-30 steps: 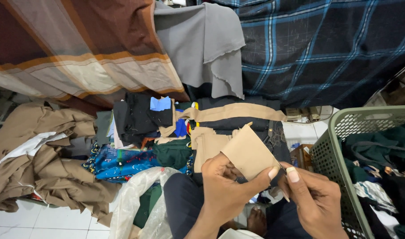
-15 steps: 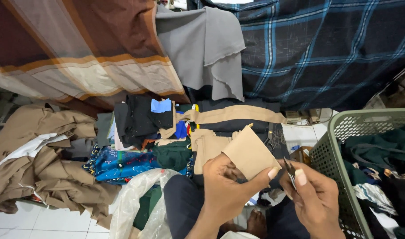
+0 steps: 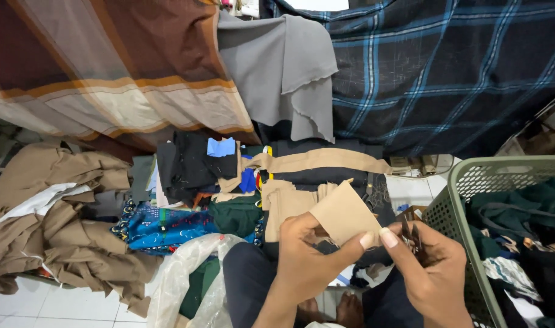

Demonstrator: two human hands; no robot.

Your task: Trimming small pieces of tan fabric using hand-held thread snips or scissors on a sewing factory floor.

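The left hand (image 3: pixel 308 258) pinches a small tan square of cloth (image 3: pixel 344 215) by its near edge, thumb on one side and fingers closed on the other, so the piece stands up just above and to the right of the knuckles, tilted with one corner pointing far. The right hand (image 3: pixel 432 273) sits just right of it, its thumb tip touching the left thumb at the near right corner of the cloth, and its fingers are curled shut around a small pair of dark metal snips (image 3: pixel 411 234), whose blades point up just beside the right edge of the cloth.

Beyond the hands, on the floor, lies a pile of folded tan and dark fabric pieces (image 3: pixel 302 176), with a blue patterned cloth (image 3: pixel 162 225) to its left and a heap of crumpled brown fabric (image 3: pixel 53 231) at the far left. A clear plastic bag (image 3: pixel 186 279) lies near, left of the person's dark trouser leg (image 3: pixel 247 285). At the right stands a pale green plastic laundry basket (image 3: pixel 456 200) filled with dark clothes. Hanging at the far side are a brown striped cloth (image 3: pixel 107 67), a grey cloth (image 3: pixel 283 67) and a dark blue checked cloth (image 3: pixel 447 67).
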